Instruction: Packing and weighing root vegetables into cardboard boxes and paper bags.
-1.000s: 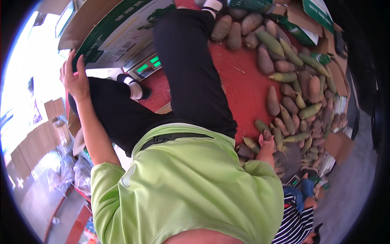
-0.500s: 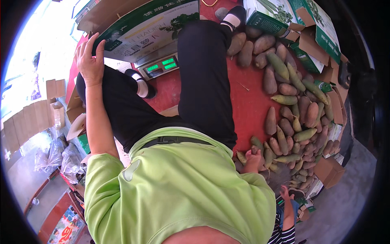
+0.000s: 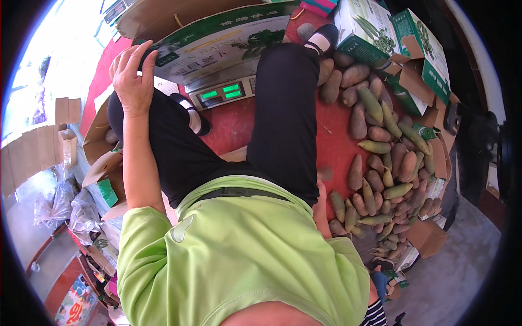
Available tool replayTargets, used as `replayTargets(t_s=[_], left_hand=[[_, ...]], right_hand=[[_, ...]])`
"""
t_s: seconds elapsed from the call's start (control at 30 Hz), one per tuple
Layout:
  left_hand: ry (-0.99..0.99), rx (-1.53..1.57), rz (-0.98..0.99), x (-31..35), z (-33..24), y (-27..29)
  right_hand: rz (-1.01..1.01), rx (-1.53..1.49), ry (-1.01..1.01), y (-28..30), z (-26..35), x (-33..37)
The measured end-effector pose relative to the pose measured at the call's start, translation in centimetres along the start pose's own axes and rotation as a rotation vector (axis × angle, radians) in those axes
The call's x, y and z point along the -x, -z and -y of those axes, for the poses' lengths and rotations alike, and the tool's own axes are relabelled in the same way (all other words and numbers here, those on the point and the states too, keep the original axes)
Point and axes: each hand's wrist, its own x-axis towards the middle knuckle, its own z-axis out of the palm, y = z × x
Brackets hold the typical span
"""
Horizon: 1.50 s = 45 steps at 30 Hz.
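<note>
At the upper left, my left hand grips the near left edge of a large open cardboard box with green and white print. The box rests on a scale with lit green digits. My right hand is low beside my right thigh, partly hidden by my leg and shirt. At its far end a muddy brown radish shows, blurred, and the fingers around it are hard to make out. To the right lies a big heap of green and reddish-brown radishes on the red floor covering.
Green-and-white cartons stand beyond the heap, one with torn flaps. Open cardboard boxes and plastic bags are at my left. My feet are on both sides of the scale. Another person's striped clothing shows at the bottom right.
My right hand has drawn back from the heap's near edge toward my thigh, bringing a radish. My left hand stays at the box. The co-worker's hand has left the picture, and the view has shifted.
</note>
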Motion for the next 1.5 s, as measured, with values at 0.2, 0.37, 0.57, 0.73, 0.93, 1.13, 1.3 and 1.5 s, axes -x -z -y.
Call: replayTargets(t_s=[0.2,0.37,0.57,0.73,0.93,1.13,1.3,1.5], left_hand=[[-0.042,0.051,-0.039,-0.5,-0.4,0.1],[-0.092,0.161,0.12,-1.0,-1.8,0.5],[-0.109,0.194,0.096,-0.9,-1.8,1.0],[-0.091,0.196,0.073,-0.9,-1.5,0.7],[-0.083,0.195,0.065,-1.1,-1.1,0.9],[-0.075,0.198,0.072,-0.9,-0.7,1.0],[-0.056,0.206,0.072,-0.9,-0.4,1.2],[-0.016,0.201,0.06,-0.8,-0.3,1.0]], right_hand=[[-0.025,0.07,0.243,-15.0,5.6,4.7],[0.179,0.53,0.711,-23.3,12.4,10.7],[0.459,0.757,1.178,-37.1,17.3,21.9],[0.541,1.076,1.359,-47.1,18.4,29.6],[0.824,1.354,1.608,-57.6,15.6,31.3],[0.774,1.408,1.594,-62.5,12.8,27.9],[0.716,1.175,1.509,-60.2,16.6,24.6],[0.205,1.331,1.081,-56.3,20.2,20.9]])
